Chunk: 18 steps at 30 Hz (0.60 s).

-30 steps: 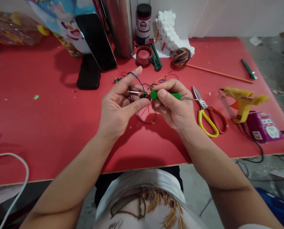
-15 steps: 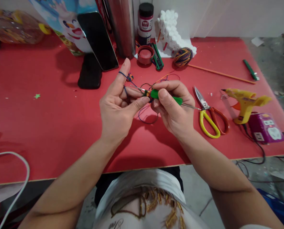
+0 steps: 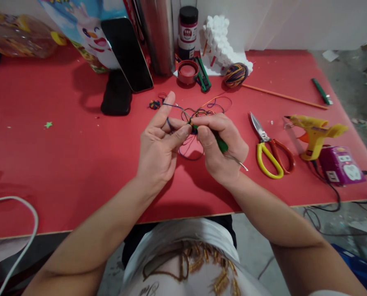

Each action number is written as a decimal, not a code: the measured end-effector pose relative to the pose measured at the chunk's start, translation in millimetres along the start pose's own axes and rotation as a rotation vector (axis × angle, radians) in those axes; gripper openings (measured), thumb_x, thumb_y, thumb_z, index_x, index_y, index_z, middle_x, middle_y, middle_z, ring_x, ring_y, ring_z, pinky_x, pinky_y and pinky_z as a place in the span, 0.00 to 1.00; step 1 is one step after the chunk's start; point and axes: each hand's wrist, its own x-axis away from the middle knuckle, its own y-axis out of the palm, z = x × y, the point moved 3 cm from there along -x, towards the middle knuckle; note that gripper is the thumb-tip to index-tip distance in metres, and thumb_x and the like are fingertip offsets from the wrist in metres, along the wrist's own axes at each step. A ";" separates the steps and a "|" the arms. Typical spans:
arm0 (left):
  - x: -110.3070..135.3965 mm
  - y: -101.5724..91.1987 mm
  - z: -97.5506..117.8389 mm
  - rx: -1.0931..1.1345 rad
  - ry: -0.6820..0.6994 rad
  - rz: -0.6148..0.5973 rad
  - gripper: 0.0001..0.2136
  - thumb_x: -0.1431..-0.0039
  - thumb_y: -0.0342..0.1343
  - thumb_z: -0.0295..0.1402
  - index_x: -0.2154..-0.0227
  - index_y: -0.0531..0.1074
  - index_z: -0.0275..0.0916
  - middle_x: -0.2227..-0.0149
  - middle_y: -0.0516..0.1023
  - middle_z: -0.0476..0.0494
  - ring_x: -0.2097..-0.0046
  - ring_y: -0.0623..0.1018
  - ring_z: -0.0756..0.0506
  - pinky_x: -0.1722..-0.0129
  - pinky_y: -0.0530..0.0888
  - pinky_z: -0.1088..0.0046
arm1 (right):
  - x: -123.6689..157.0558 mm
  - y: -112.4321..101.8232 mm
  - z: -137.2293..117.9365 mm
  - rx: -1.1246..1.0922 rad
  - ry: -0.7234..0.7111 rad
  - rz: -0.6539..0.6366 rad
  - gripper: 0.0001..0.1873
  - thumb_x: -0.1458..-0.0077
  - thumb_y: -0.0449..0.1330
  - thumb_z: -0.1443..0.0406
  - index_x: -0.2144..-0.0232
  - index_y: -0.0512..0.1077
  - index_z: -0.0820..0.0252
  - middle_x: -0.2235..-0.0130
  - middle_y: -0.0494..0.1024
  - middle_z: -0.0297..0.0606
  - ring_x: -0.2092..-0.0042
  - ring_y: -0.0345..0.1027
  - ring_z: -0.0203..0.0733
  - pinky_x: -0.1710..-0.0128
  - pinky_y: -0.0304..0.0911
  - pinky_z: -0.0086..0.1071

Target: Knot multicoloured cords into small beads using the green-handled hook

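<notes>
Thin, limp coloured cords [image 3: 198, 111] pinched by left hand [image 3: 159, 144]; right hand [image 3: 223, 152] closed around rigid green-handled tool [image 3: 221, 144], best gripped mid-handle.

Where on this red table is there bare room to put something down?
Bare red tabletop stretches left of the left hand, bordered by the small green star and white cable. It is crowded along the back around the black phone, and right, by the yellow-handled scissors and yellow glue gun.

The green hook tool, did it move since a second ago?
Yes. The green-handled tool has tilted, so its metal end now points down toward the table edge, not at the scissors.
</notes>
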 end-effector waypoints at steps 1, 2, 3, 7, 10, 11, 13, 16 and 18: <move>-1.7 -1.6 -1.6 0.032 -0.027 -0.002 0.35 0.48 0.79 0.41 0.36 0.76 0.57 0.67 0.80 0.55 0.62 0.80 0.47 0.60 0.78 0.66 | -0.3 0.0 0.6 0.007 -0.001 -0.003 0.07 0.30 0.66 0.55 0.53 0.84 0.41 0.55 0.85 0.37 0.54 0.78 0.49 0.42 0.75 0.48; -3.3 -3.2 -3.1 0.064 -0.050 -0.004 0.35 0.49 0.80 0.42 0.38 0.77 0.57 0.68 0.79 0.55 0.65 0.78 0.48 0.62 0.77 0.67 | -0.6 0.1 0.9 0.006 -0.004 -0.006 0.08 0.30 0.65 0.55 0.53 0.84 0.41 0.54 0.85 0.38 0.53 0.78 0.48 0.41 0.75 0.48; -4.9 -4.8 -4.3 0.094 -0.065 -0.009 0.34 0.50 0.80 0.42 0.39 0.78 0.58 0.68 0.79 0.55 0.67 0.76 0.49 0.66 0.76 0.68 | -0.9 0.3 0.9 -0.003 -0.006 -0.010 0.09 0.29 0.64 0.55 0.52 0.84 0.42 0.53 0.86 0.38 0.53 0.78 0.48 0.41 0.75 0.48; -9.1 -9.9 -4.3 0.115 -0.092 -0.063 0.32 0.48 0.79 0.40 0.40 0.78 0.61 0.68 0.78 0.55 0.71 0.70 0.51 0.71 0.68 0.68 | -1.3 0.9 0.8 -0.088 0.054 -0.010 0.12 0.28 0.63 0.53 0.49 0.83 0.45 0.52 0.85 0.38 0.49 0.80 0.48 0.43 0.77 0.48; -9.9 -11.3 1.3 0.125 -0.076 -0.059 0.30 0.47 0.79 0.39 0.42 0.79 0.60 0.68 0.77 0.55 0.72 0.69 0.53 0.72 0.67 0.70 | -0.9 0.5 1.3 -0.128 0.113 0.017 0.13 0.30 0.65 0.52 0.49 0.83 0.45 0.57 0.83 0.39 0.50 0.80 0.49 0.49 0.79 0.46; -9.9 -11.0 3.7 0.136 -0.065 -0.051 0.29 0.48 0.79 0.38 0.42 0.79 0.59 0.68 0.76 0.55 0.72 0.69 0.53 0.72 0.68 0.71 | -0.7 0.1 1.6 -0.131 0.124 0.027 0.13 0.30 0.65 0.52 0.49 0.83 0.46 0.58 0.83 0.39 0.51 0.80 0.49 0.51 0.79 0.45; -9.9 -9.4 8.2 0.145 -0.030 -0.037 0.29 0.49 0.80 0.37 0.43 0.80 0.57 0.69 0.75 0.55 0.70 0.71 0.53 0.70 0.71 0.73 | -0.8 -0.8 1.5 -0.131 0.123 0.032 0.13 0.30 0.65 0.52 0.49 0.84 0.46 0.61 0.82 0.38 0.54 0.79 0.47 0.52 0.78 0.44; -11.2 -9.3 13.1 0.129 0.043 -0.012 0.29 0.52 0.82 0.37 0.46 0.83 0.55 0.69 0.76 0.55 0.67 0.75 0.53 0.64 0.76 0.74 | -2.0 -2.3 0.0 -0.128 0.090 0.020 0.12 0.29 0.65 0.53 0.50 0.85 0.46 0.60 0.83 0.37 0.58 0.79 0.44 0.50 0.77 0.44; -13.1 -12.1 14.3 0.101 0.075 -0.011 0.29 0.53 0.82 0.38 0.46 0.83 0.55 0.68 0.77 0.54 0.66 0.77 0.52 0.62 0.78 0.74 | -3.3 -3.1 -0.7 -0.134 0.091 0.023 0.11 0.29 0.65 0.54 0.51 0.85 0.45 0.59 0.83 0.36 0.60 0.77 0.41 0.52 0.76 0.42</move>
